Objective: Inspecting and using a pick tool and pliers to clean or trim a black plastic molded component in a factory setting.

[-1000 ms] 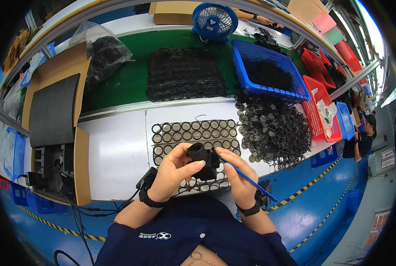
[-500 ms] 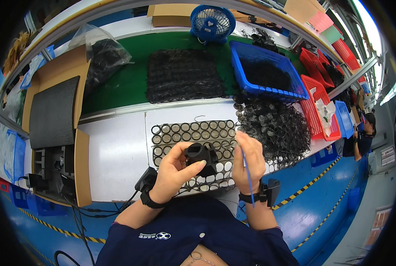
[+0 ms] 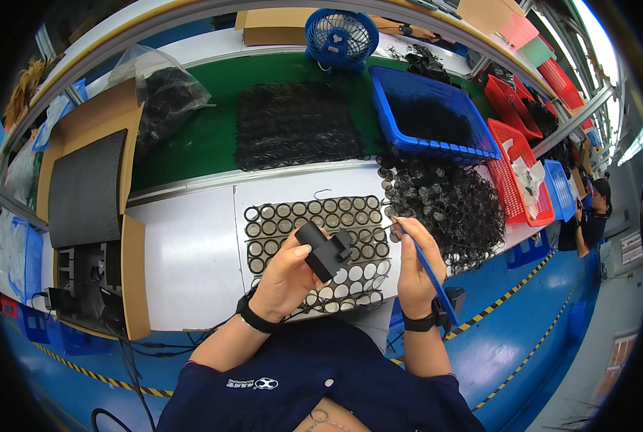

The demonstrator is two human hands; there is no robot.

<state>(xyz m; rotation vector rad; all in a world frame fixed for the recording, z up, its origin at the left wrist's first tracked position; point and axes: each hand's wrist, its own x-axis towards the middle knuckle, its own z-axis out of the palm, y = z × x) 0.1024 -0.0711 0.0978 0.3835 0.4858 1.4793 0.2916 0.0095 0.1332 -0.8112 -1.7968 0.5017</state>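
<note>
My left hand point(image 3: 279, 279) is closed around a black plastic part point(image 3: 323, 253), a rounded tube joined to a blocky piece, tilted above the table. In my right hand point(image 3: 416, 277), a slim blue tool point(image 3: 436, 282) is pinched, its long end sloping down past the wrist. Its tip by my fingertips is too small to make out. Below both hands lies a sheet of black rings point(image 3: 267, 230) in rows; the nearer rows show white centres, and my left hand and the part hide some rings.
Right of the sheet spreads a pile of loose black rings and strands point(image 3: 447, 209). Behind stand a blue basket point(image 3: 436, 149), a dark mat-like layer point(image 3: 296, 126) and a blue fan point(image 3: 341, 39). An open cardboard box point(image 3: 136, 273) is at left, red baskets point(image 3: 505, 169) at right.
The black part has been turned in my left hand, its tube now leaning up and left. My right hand has shifted slightly right and down, and the blue tool slants more to the right.
</note>
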